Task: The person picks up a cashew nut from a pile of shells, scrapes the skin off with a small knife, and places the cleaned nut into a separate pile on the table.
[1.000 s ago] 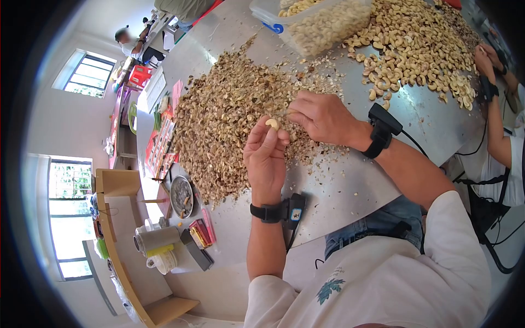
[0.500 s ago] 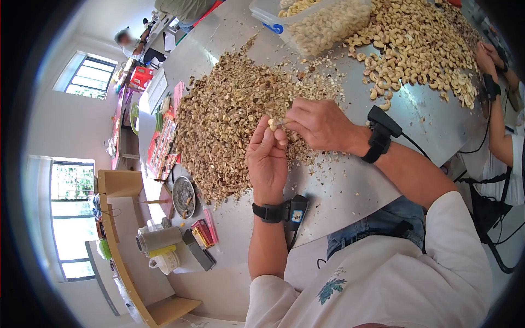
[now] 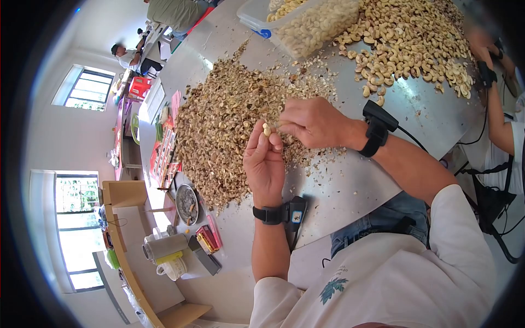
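Note:
My left hand (image 3: 266, 164) points upward and pinches a pale cashew nut (image 3: 267, 130) between thumb and fingertips. Just right of it, my right hand (image 3: 314, 123) has its fingers pressed together; what they hold is too small or hidden to tell. Both hands are over the near edge of a large heap of brown shell bits (image 3: 224, 120) on the metal table (image 3: 350, 191). A black strap circles each wrist.
A pile of cashews (image 3: 410, 44) and a clear plastic box of cashews (image 3: 314, 27) stand at the back. At left are a round metal dish (image 3: 187, 205), small boxes (image 3: 206, 239) and a grey cylinder (image 3: 165, 247). Another person's arm (image 3: 496, 115) is at far right.
My right hand has drawn slightly away from the cashew, and the thin tool tip seen between the hands no longer shows. The camera view has shifted slightly.

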Demonstrator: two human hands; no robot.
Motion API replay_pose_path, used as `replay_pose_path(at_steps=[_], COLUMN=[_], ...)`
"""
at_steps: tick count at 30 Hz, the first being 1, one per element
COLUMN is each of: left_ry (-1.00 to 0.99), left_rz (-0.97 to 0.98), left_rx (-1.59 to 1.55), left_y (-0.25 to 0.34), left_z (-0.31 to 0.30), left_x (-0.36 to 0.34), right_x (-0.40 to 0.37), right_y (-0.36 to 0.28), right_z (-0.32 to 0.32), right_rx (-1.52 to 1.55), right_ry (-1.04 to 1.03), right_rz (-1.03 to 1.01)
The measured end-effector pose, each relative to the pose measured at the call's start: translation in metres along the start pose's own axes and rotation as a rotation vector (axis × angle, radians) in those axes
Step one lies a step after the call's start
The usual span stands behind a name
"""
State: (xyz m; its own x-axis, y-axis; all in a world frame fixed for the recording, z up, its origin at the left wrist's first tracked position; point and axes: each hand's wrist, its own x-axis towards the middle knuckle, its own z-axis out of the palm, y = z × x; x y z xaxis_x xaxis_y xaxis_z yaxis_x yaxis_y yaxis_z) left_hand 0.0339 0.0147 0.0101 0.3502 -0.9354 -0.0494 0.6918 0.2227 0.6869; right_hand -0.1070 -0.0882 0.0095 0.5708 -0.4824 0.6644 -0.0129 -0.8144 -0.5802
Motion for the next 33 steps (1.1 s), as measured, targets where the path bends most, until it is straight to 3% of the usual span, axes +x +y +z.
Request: replay_pose_path(at_steps=[5,8,11,13,15,18,21,24,25,28,31,33], left_ry=[-0.131,-0.097,-0.304,-0.215,-0.038,-0.021,-0.020,-0.001,0.011,-0.025,-0.067,-0.076], left_rz=[0.005,-0.016,-0.098,-0.147,-0.177,-0.215,-0.255,-0.270,-0.272,-0.265,-0.246,-0.221], left_rx=[-0.086,-0.014,-0.094,-0.085,-0.044,0.077,0.128,0.164,0.173,0.189,0.250,0.268], left_y=[0.000,0.002,0.002,0.001,0.000,-0.004,-0.005,-0.006,-0.006,-0.008,-0.011,-0.013], left_z=[-0.006,-0.010,-0.018,-0.012,0.003,0.005,0.009,0.014,0.016,0.016,0.014,0.016], left_x=[-0.001,-0.001,0.002,-0.001,-0.006,-0.009,-0.011,-0.014,-0.014,-0.015,-0.017,-0.018], right_x=[-0.004,0.002,0.014,0.011,-0.004,-0.027,-0.040,-0.054,-0.054,-0.049,-0.039,-0.032], right_y=[0.003,0.012,0.034,0.051,0.049,0.038,0.032,0.044,0.042,0.037,0.027,0.025], right_z=[0.005,-0.009,-0.050,-0.088,-0.126,-0.151,-0.140,-0.114,-0.109,-0.096,-0.098,-0.098], right_rx=[-0.115,-0.188,-0.635,-0.494,-0.490,-0.532,-0.408,-0.597,-0.653,-0.874,-0.881,-0.617], right_ry=[0.029,0.084,0.154,0.330,0.323,0.114,-0.041,-0.111,-0.243,-0.310,-0.398,-0.229], right_rz=[-0.078,-0.002,-0.031,0.198,0.447,0.650,0.502,0.300,0.445,0.516,0.535,0.492])
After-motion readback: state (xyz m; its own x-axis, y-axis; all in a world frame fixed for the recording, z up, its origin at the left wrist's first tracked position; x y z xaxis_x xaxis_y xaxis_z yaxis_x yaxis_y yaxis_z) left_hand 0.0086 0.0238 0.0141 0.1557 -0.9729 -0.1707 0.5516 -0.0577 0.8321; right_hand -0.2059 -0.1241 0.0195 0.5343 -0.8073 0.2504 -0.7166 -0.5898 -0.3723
